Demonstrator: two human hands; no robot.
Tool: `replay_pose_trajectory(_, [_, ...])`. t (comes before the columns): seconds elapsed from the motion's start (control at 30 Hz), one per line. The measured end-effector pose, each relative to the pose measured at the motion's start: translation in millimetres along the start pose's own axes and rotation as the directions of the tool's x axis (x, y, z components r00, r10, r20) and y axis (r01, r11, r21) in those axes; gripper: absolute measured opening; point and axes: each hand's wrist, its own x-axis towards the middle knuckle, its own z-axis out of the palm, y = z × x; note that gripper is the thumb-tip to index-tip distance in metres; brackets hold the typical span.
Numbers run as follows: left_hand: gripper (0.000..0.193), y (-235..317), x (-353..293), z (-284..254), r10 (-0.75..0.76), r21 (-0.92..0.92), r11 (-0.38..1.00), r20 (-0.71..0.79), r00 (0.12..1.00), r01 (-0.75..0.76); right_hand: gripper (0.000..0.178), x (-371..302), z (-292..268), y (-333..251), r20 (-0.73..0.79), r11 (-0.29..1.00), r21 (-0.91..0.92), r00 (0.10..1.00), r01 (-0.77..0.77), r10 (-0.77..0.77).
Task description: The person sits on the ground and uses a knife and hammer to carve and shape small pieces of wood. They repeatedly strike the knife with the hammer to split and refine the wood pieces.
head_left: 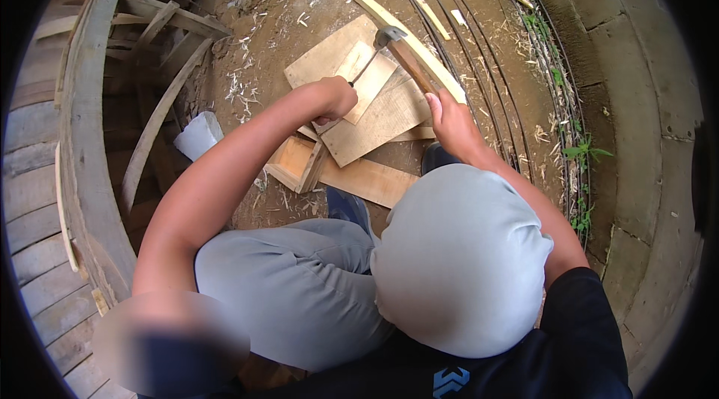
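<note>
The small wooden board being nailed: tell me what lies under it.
The small board rests on larger flat boards, which lie over a long plank and bare dirt. Beside them sits a small wooden box. What lies directly beneath the stack is covered.

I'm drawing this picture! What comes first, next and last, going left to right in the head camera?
Curved wooden planks → white block → left hand → hammer → right hand → grass strip → concrete wall.
</note>
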Motion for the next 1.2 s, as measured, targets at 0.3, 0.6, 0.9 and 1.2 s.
replay_pose_trajectory(0.3, [0.059,-36.7,1.1,62.2,-0.017,-0.56,0.799,-0.386,0.922,-0.22,0.038,-21.2,-11.8,5.9,0.071,0.977,0.184,0.993,-0.106,0.095])
replay_pose_trajectory(0.6, [0.045,-39.8,-3.5,73.8,0.003,-0.819,0.519,-0.285,0.959,-0.245,0.043,-22.8,3.1,5.3,0.175,0.984,-0.041,0.969,-0.173,0.177])
replay_pose_trajectory(0.9, [0.042,-54.3,-9.3,96.4,-0.265,-0.732,0.572,-0.592,0.761,-0.37,0.044,-30.9,-0.8,-0.2,0.16,0.984,0.061,0.975,-0.167,0.156])
replay_pose_trajectory(1.2, [0.049,-45.9,0.1,83.6,-0.353,-0.638,0.735,-0.648,0.675,-0.229,0.037,-54.7,-28.1,9.4,0.167,0.986,-0.056,0.972,-0.159,0.166])
